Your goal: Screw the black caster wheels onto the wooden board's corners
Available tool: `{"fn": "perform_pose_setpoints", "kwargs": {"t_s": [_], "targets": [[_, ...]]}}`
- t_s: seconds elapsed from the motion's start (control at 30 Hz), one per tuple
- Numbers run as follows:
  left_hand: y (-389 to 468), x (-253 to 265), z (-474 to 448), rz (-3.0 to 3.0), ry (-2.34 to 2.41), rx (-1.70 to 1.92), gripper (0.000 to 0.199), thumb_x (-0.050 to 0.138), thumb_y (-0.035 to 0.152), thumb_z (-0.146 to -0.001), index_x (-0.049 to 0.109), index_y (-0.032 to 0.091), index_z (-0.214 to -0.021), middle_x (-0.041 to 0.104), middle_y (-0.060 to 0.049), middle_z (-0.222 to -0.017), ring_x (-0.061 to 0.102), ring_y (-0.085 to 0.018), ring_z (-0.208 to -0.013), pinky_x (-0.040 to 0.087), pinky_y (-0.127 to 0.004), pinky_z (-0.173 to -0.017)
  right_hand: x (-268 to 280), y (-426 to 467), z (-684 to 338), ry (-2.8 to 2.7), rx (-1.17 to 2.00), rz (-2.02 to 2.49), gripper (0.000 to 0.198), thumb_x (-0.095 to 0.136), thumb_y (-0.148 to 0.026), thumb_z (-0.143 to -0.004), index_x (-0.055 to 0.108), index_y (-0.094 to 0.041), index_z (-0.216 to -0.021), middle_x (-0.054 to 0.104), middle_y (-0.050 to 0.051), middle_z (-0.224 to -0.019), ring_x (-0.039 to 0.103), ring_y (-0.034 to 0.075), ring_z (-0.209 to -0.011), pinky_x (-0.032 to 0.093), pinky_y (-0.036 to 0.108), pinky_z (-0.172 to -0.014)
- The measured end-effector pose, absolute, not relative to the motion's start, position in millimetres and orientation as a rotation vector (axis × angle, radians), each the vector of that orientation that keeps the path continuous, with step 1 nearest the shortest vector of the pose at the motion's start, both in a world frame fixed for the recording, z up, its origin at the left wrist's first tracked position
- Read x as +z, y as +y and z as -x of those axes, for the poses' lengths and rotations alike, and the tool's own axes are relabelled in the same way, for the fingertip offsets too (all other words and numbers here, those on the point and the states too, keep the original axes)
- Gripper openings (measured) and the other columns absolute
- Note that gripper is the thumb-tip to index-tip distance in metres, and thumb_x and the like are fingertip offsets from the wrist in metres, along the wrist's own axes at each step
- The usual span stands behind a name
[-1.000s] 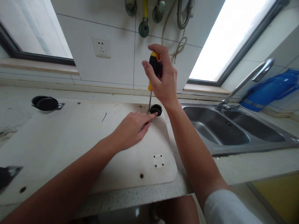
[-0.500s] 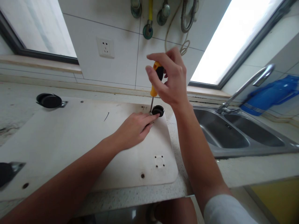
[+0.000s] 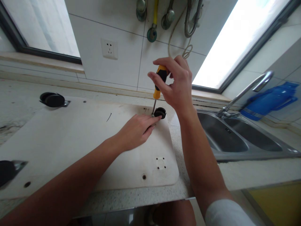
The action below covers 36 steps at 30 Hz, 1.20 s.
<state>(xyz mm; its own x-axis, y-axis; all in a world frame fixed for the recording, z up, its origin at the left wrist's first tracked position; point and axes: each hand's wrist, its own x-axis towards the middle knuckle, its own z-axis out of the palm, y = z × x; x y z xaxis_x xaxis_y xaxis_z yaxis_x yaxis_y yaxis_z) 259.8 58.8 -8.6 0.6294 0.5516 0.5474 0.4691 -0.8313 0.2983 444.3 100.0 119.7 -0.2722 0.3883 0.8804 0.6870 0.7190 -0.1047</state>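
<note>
A white board (image 3: pixel 77 135) lies flat on the counter. At its far right corner sits a black caster wheel (image 3: pixel 160 113). My left hand (image 3: pixel 134 130) rests on the board with its fingers on that caster, partly covering its metal plate. In my right hand (image 3: pixel 180 83) is a yellow and black screwdriver (image 3: pixel 161 74), nearly upright. Its tip meets the caster's plate beside the wheel. My thumb and index finger are spread around the handle, while the other fingers are partly hidden behind it. A group of small holes (image 3: pixel 161 163) marks the near right corner.
Two more casters, one far left (image 3: pixel 52 99) and one near left (image 3: pixel 8 172), sit on the board. To the right is a steel sink (image 3: pixel 217 133) with a faucet (image 3: pixel 249 91) and a blue thermos-like jug (image 3: pixel 269 100). Pipes (image 3: pixel 152 33) and an outlet (image 3: pixel 109 49) are on the wall.
The view has shifted slightly. My right hand remains at the screwdriver, with more of its black grip showing between thumb and index finger. My left hand stays on the caster.
</note>
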Motion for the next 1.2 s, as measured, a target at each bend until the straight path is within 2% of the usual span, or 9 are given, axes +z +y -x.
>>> {"fn": "perform_pose_setpoints", "kwargs": {"t_s": [0.07, 0.2, 0.33, 0.47, 0.6, 0.73, 0.87, 1.03, 1.2], "targets": [[58.9, -8.7, -259.9, -2.721, 0.858, 0.978, 0.05, 0.056, 0.014, -0.108, 0.066, 0.017, -0.157, 0.083, -0.012, -0.122, 0.077, -0.03, -0.107, 0.059, -0.048, -0.096, 120.5, 98.8, -443.6, -1.902, -0.369, 0.83, 0.041, 0.062, -0.066, -0.108, 0.079, -0.036, -0.131, 0.073, 0.011, -0.121, 0.068, 0.034, -0.124, 0.06, 0.052, -0.109], [59.2, -9.1, -260.3, -2.719, 0.863, 0.972, 0.05, 0.058, 0.015, -0.108, 0.065, 0.018, -0.157, 0.083, -0.012, -0.121, 0.077, -0.03, -0.108, 0.059, -0.048, -0.098, 121.6, 96.6, -443.1, -1.978, -0.287, 0.812, 0.041, 0.054, -0.062, -0.113, 0.074, -0.041, -0.141, 0.075, 0.009, -0.121, 0.069, 0.032, -0.118, 0.062, 0.05, -0.107], [59.8, -10.0, -260.2, -2.71, 0.86, 0.988, 0.05, 0.058, 0.014, -0.107, 0.065, 0.019, -0.157, 0.083, -0.011, -0.126, 0.077, -0.029, -0.109, 0.059, -0.048, -0.098, 122.2, 98.5, -445.9, -1.898, -0.365, 0.81, 0.041, 0.06, -0.065, -0.11, 0.079, -0.036, -0.132, 0.075, 0.012, -0.121, 0.067, 0.035, -0.125, 0.058, 0.054, -0.114], [60.3, -10.9, -260.1, -2.714, 0.858, 0.994, 0.049, 0.059, 0.015, -0.107, 0.067, 0.019, -0.155, 0.084, -0.011, -0.124, 0.078, -0.029, -0.108, 0.059, -0.049, -0.099, 124.5, 99.1, -450.6, -1.995, -0.316, 0.787, 0.041, 0.055, -0.06, -0.113, 0.076, -0.037, -0.14, 0.077, 0.008, -0.115, 0.071, 0.031, -0.116, 0.061, 0.049, -0.108], [60.3, -11.3, -260.0, -2.711, 0.868, 0.979, 0.051, 0.059, 0.015, -0.108, 0.065, 0.018, -0.158, 0.083, -0.011, -0.128, 0.078, -0.031, -0.109, 0.06, -0.05, -0.098, 125.7, 95.5, -449.6, -1.918, -0.406, 0.808, 0.04, 0.064, -0.062, -0.109, 0.08, -0.036, -0.133, 0.076, 0.009, -0.111, 0.07, 0.032, -0.116, 0.06, 0.049, -0.108], [60.4, -11.7, -259.8, -2.695, 0.864, 0.987, 0.05, 0.059, 0.015, -0.107, 0.067, 0.019, -0.156, 0.083, -0.011, -0.129, 0.078, -0.032, -0.112, 0.06, -0.052, -0.101, 125.5, 92.1, -444.3, -2.009, -0.262, 0.815, 0.041, 0.049, -0.057, -0.116, 0.074, -0.039, -0.143, 0.079, 0.006, -0.112, 0.073, 0.027, -0.109, 0.061, 0.044, -0.104], [60.2, -10.8, -259.9, -2.692, 0.861, 0.969, 0.052, 0.058, 0.015, -0.107, 0.064, 0.019, -0.159, 0.083, -0.012, -0.132, 0.078, -0.032, -0.113, 0.06, -0.052, -0.101, 122.9, 95.7, -441.8, -1.902, -0.383, 0.84, 0.041, 0.06, -0.065, -0.11, 0.079, -0.036, -0.131, 0.079, 0.008, -0.109, 0.072, 0.031, -0.115, 0.059, 0.047, -0.107], [60.1, -10.8, -260.0, -2.692, 0.866, 0.977, 0.05, 0.059, 0.015, -0.108, 0.065, 0.017, -0.157, 0.083, -0.012, -0.132, 0.078, -0.032, -0.114, 0.06, -0.052, -0.103, 122.6, 99.5, -444.5, -2.029, -0.178, 0.784, 0.047, 0.049, -0.062, -0.115, 0.068, -0.039, -0.151, 0.08, 0.004, -0.115, 0.074, 0.027, -0.111, 0.061, 0.042, -0.103], [60.3, -11.0, -259.6, -2.706, 0.865, 0.974, 0.053, 0.059, 0.014, -0.108, 0.063, 0.019, -0.16, 0.083, -0.011, -0.131, 0.078, -0.031, -0.112, 0.06, -0.048, -0.099, 116.0, 102.9, -440.5, -1.881, -0.459, 0.894, 0.04, 0.061, -0.064, -0.11, 0.077, -0.03, -0.124, 0.072, 0.009, -0.107, 0.069, 0.03, -0.114, 0.057, 0.046, -0.106]]}}
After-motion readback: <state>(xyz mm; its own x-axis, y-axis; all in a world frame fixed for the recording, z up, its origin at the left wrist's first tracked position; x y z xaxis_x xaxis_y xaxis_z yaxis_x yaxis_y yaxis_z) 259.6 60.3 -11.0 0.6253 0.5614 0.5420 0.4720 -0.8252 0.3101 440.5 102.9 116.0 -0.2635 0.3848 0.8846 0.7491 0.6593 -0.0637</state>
